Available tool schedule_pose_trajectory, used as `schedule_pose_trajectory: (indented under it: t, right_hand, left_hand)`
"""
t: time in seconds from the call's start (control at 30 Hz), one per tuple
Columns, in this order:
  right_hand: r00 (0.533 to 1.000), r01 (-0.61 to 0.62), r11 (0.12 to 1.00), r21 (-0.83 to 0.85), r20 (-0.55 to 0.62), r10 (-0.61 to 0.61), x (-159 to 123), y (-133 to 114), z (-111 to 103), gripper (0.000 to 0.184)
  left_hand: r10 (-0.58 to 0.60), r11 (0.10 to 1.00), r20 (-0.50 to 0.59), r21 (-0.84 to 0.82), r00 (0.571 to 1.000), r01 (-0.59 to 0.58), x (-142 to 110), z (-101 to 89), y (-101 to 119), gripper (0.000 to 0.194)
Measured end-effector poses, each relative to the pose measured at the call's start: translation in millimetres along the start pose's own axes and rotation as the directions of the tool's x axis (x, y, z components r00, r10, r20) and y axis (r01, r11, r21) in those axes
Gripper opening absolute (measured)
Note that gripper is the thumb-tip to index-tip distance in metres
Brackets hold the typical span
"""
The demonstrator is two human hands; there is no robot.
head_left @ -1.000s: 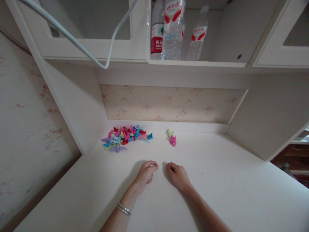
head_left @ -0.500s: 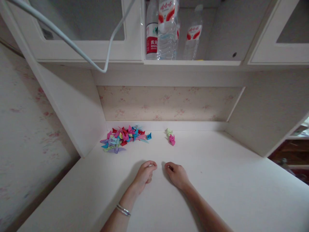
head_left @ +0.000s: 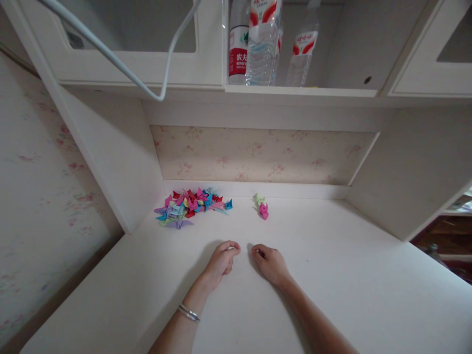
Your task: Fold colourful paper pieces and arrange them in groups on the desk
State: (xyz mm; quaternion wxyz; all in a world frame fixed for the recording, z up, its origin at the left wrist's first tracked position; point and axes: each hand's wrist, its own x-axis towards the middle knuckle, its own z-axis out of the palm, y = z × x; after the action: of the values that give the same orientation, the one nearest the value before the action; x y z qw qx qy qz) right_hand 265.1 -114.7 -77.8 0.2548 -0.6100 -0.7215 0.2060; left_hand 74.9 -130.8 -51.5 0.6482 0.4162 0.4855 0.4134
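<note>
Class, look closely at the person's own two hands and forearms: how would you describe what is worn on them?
The bare, ungloved left hand leads to a sleeveless left forearm wearing a shiny, silver-coloured, rounded bracelet of narrow bands near the wrist. The bare, ungloved right hand and sleeveless right forearm show no jewellery. No markings are visible.

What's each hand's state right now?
Left bare hand: closed in a loose curl, no held object visible.
Right bare hand: also closed and curled, no held object visible.
</note>
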Motion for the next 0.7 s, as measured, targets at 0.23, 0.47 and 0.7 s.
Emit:
schedule_pose_trajectory:
  t: [0.23,0.47,0.7]
  right_hand:
    - [1.000,0.020,1.000,0.004,-0.001,-0.020,0.1,2.2,0.7,0.028]
    - [0.999,0.034,0.999,0.025,0.002,-0.034,-1.1,4.4,0.8,0.029]
    - [0.999,0.042,0.998,0.049,-0.003,-0.042,-1.2,2.9,-0.8,0.028]
  left_hand:
    - [-0.007,1.000,0.007,0.005,1.000,0.007,-0.1,0.8,-0.2,0.028]
    - [-0.007,1.000,0.003,0.017,1.000,0.007,-1.2,2.2,0.5,0.023]
    - [-0.002,1.000,0.003,0.026,1.000,0.002,-1.5,2.7,1.4,0.024]
